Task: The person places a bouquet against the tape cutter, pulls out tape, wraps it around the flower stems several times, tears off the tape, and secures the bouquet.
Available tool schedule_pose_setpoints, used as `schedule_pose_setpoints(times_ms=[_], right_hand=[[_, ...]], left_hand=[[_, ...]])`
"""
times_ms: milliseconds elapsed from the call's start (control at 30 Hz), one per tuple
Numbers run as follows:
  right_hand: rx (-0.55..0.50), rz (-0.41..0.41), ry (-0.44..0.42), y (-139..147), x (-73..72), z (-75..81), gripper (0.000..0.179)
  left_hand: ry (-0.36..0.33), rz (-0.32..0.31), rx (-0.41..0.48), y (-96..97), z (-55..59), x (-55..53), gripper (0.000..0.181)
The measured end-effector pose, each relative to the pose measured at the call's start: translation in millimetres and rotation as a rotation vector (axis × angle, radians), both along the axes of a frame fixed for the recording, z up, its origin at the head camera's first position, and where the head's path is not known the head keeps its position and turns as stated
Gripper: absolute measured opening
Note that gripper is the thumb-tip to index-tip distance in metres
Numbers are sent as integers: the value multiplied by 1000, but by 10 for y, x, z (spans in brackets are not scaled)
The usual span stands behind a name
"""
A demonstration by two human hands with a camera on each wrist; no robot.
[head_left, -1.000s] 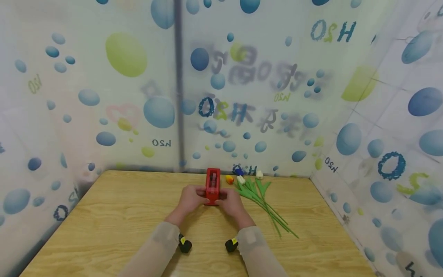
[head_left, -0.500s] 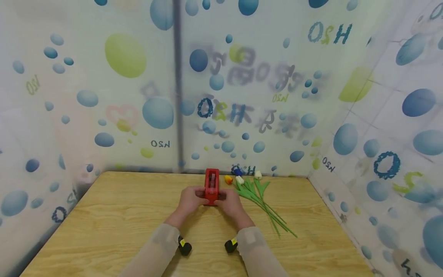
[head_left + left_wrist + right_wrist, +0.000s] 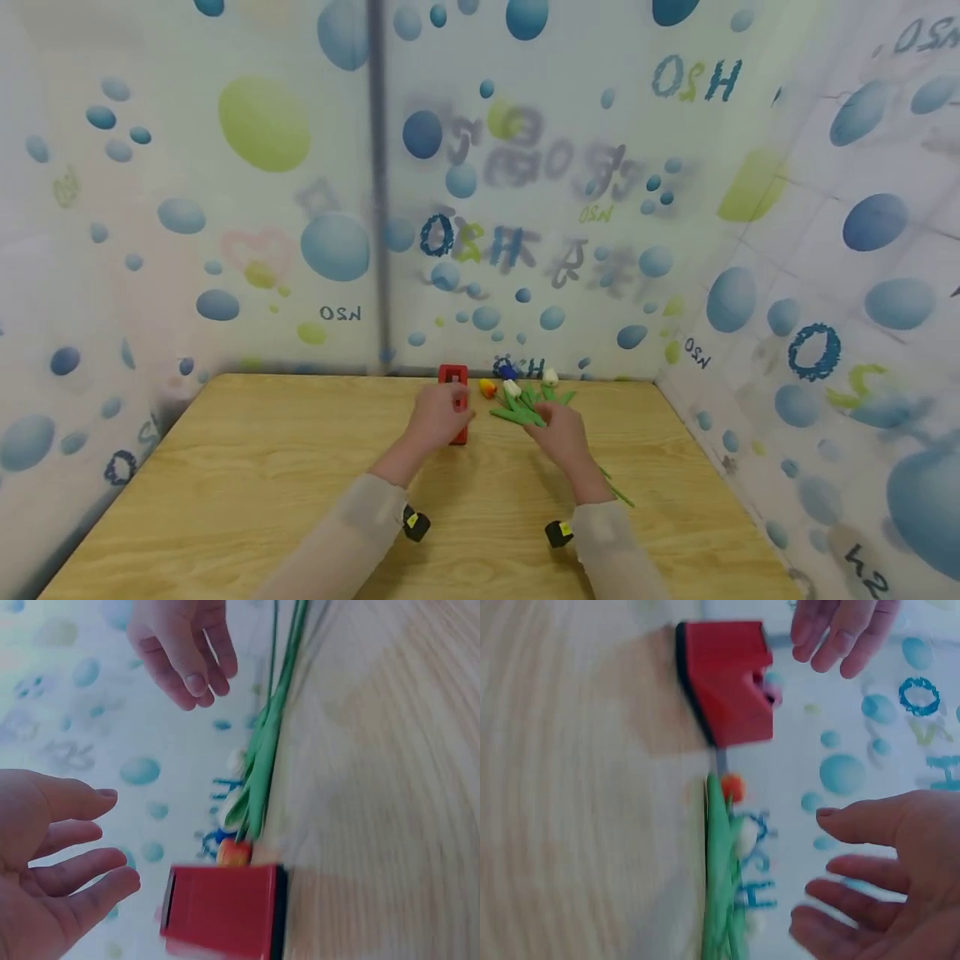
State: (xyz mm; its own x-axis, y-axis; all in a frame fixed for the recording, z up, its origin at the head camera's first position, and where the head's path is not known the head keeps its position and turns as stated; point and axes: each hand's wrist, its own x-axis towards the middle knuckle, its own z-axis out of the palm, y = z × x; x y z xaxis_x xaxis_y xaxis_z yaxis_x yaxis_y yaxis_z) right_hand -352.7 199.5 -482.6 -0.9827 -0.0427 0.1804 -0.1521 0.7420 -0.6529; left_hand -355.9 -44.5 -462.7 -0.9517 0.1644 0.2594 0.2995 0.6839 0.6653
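A red block-shaped thing (image 3: pixel 452 439) with a black base (image 3: pixel 694 690) and a slot, like a tape dispenser, stands on the table. My left hand (image 3: pixel 441 415) is raised above and partly covers it in the head view; in the left wrist view its fingers are apart and hold nothing. My right hand (image 3: pixel 566 435) hovers over the green leaves and stems (image 3: pixel 262 765) of several tulips, its fingers spread and loosely bent, with nothing in them. The tulip heads are orange (image 3: pixel 487 388), white (image 3: pixel 512 388) and blue (image 3: pixel 507 372). Part of the stems is hidden behind my right hand.
A light wooden table (image 3: pixel 300 483) reaches to a patterned curtain (image 3: pixel 262 208) at the back and another patterned wall (image 3: pixel 825 375) at the right. Tulip stem ends (image 3: pixel 621 495) show past my right wrist. A black wrist camera (image 3: pixel 416 525) sits at my left cuff.
Both hands have let go of the red thing and risen. My right hand has moved right over the tulips; my left has stayed near the red thing. The head view has shifted slightly.
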Motion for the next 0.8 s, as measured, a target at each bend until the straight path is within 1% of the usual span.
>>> schedule_pose_setpoints(times_ms=[100, 167, 233, 300, 333, 400, 500, 533, 600, 633, 700, 800], right_hand=[[182, -74, -5, 277, 74, 0, 57], [271, -97, -41, 427, 113, -18, 64], [323, -95, -102, 538, 124, -51, 70], [340, -77, -149, 615, 119, -89, 71], [342, -70, -169, 644, 114, -105, 69], [339, -66, -197, 691, 95, -137, 64], [333, -66, -201, 709, 71, -171, 49], [333, -71, -209, 712, 61, -177, 43], [338, -77, -225, 718, 43, -185, 34], [343, -73, -229, 723, 32, -194, 32], [342, -57, -242, 732, 21, -203, 29], [336, -37, -248, 773, 25, -177, 24]], left_hand=[[32, -126, -106, 252, 4, -24, 37], [41, -197, -195, 427, -10, -38, 36], [41, -238, -277, 608, -20, -41, 36], [48, -268, -351, 774, -38, -43, 38], [51, -288, -370, 854, -50, -47, 41], [55, -330, -362, 999, -79, -59, 46], [38, -393, -295, 1123, -167, -95, 54], [30, -403, -275, 1159, -201, -117, 56], [22, -395, -283, 1221, -266, -165, 57], [20, -386, -300, 1248, -296, -191, 57], [32, -369, -362, 1298, -360, -245, 56], [59, -387, -411, 1386, -415, -308, 53]])
